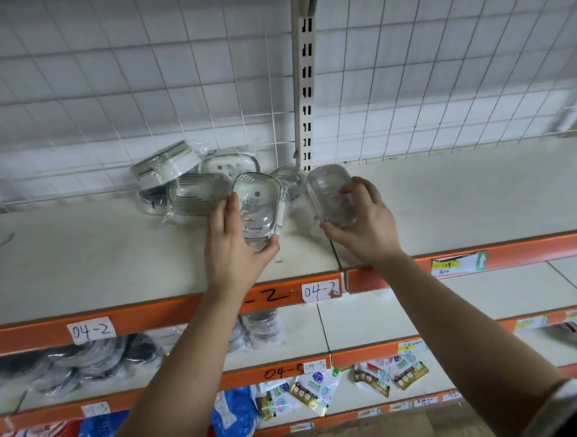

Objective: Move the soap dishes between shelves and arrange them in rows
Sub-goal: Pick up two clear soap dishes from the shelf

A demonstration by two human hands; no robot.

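Fingers of our left hand (238,251) curl round a soap dish (258,210), just left of the upright (305,83); right hand (368,227) grips a 2nd dish (329,192) at the upright's foot. Behind, left of upright: jumbled heap (181,183), no rows yet. We judge it early; more dishes (259,326) on lower shelf (369,321).

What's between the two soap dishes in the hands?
In the head view, a wrapped soap dish lies in the gap between them, on the white shelf.
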